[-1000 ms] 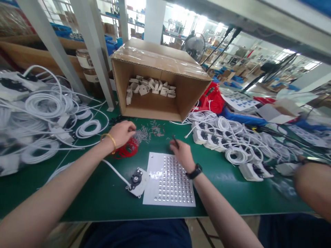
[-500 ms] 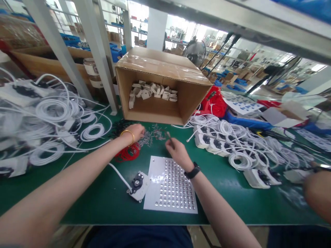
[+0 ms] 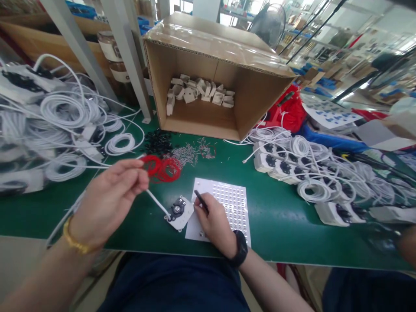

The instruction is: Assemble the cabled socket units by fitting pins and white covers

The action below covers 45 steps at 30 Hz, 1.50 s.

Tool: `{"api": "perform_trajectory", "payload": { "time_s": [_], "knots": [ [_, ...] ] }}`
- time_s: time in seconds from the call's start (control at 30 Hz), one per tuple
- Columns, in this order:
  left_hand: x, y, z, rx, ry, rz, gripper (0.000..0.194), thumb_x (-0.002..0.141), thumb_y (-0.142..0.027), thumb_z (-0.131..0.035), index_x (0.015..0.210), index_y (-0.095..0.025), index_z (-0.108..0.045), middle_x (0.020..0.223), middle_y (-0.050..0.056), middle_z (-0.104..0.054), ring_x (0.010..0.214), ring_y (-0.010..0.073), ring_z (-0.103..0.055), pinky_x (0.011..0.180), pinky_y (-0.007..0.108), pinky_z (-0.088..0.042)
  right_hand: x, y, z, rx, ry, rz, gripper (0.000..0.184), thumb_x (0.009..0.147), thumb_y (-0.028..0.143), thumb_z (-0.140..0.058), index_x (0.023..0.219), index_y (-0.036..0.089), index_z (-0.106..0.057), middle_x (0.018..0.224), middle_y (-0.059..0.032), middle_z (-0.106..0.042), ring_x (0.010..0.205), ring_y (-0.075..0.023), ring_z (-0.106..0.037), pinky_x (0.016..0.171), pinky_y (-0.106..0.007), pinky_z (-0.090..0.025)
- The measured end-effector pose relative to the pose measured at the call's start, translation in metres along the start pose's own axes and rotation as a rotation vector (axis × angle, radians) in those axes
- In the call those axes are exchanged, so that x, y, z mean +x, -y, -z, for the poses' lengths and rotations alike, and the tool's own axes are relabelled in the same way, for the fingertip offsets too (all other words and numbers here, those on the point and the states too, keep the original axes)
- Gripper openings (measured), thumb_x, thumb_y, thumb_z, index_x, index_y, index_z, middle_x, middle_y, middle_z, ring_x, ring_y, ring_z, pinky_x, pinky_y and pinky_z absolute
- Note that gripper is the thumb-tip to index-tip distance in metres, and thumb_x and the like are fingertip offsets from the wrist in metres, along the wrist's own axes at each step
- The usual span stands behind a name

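Over the tabletop (image 3: 276, 221), my right hand (image 3: 216, 223) clamps its fingers on a dark tool (image 3: 200, 200), likely for control; left hand (image 3: 107, 199), fingers together.

Green tabletop (image 3: 276, 229): open strip beside studded sheet (image 3: 237, 206), lower right
Carton (image 3: 208, 39): walls bar upper centre; front open
Coiled cables (image 3: 61, 123): crowd middle left
White units (image 3: 282, 174): block middle right

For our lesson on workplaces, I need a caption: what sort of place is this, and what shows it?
Probably a factory assembly workshop: a green workbench holds scattered small metal pieces and rows of white units with coiled cables.
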State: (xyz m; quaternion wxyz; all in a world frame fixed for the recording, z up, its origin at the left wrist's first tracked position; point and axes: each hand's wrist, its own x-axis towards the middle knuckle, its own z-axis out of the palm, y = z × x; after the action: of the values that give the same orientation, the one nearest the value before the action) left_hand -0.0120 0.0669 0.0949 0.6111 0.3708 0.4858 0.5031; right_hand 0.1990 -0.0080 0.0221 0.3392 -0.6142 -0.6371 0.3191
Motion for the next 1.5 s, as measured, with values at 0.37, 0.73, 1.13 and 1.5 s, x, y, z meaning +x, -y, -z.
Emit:
{"api": "perform_trajectory", "payload": {
  "time_s": [0.37, 0.73, 1.13, 1.5],
  "knots": [
    [-0.055, 0.08, 0.02, -0.147, -0.206, 0.291, 0.024, 0.058, -0.025, -0.078, 0.077, -0.014, -0.067, 0.082, 0.004, -0.07, 0.079, 0.0128, -0.061, 0.072, 0.021, -0.048, -0.011, -0.015, -0.007, -0.086, -0.045, 0.265, 0.018, 0.085, 0.011, -0.042, 0.089, 0.021, -0.057, 0.089, -0.007, -0.062, 0.084, -0.0186, -0.059, 0.074, -0.031, -0.049],
    [-0.05, 0.091, 0.014, 0.582, -0.081, -0.04, 0.016, 0.069, -0.034, -0.066, 0.068, -0.018, -0.067, 0.062, 0.0, -0.057, 0.059, 0.0137, -0.053, 0.057, 0.025, -0.041, -0.032, -0.006, -0.018, -0.131, -0.076, 0.151, 0.016, 0.089, 0.017, -0.047, 0.102, 0.022, -0.056, 0.103, -0.0088, -0.064, 0.095, -0.0213, -0.061, 0.081, -0.034, -0.05],
    [-0.051, 0.093, 0.02, 0.775, -0.129, -0.179, 0.021, 0.076, -0.039, -0.059, 0.072, -0.02, -0.067, 0.054, -0.004, -0.043, 0.051, 0.0123, -0.042, 0.052, 0.024, -0.034, -0.004, 0.012, 0.0, -0.113, -0.069, 0.023, 0.007, 0.087, 0.023, -0.057, 0.084, 0.02, -0.063, 0.082, -0.0041, -0.068, 0.075, -0.019, -0.064, 0.068, -0.029, -0.047],
    [-0.046, 0.095, 0.021, 0.758, -0.149, -0.165, 0.028, 0.073, -0.043, -0.057, 0.069, -0.017, -0.065, 0.048, -0.005, -0.042, 0.047, 0.0111, -0.04, 0.049, 0.023, -0.033, 0.124, -0.003, -0.004, -0.489, 0.014, -0.11, 0.007, 0.082, 0.01, -0.057, 0.085, 0.016, -0.06, 0.098, -0.0116, -0.061, 0.085, -0.0224, -0.062, 0.072, -0.032, -0.045]
  ]
}}
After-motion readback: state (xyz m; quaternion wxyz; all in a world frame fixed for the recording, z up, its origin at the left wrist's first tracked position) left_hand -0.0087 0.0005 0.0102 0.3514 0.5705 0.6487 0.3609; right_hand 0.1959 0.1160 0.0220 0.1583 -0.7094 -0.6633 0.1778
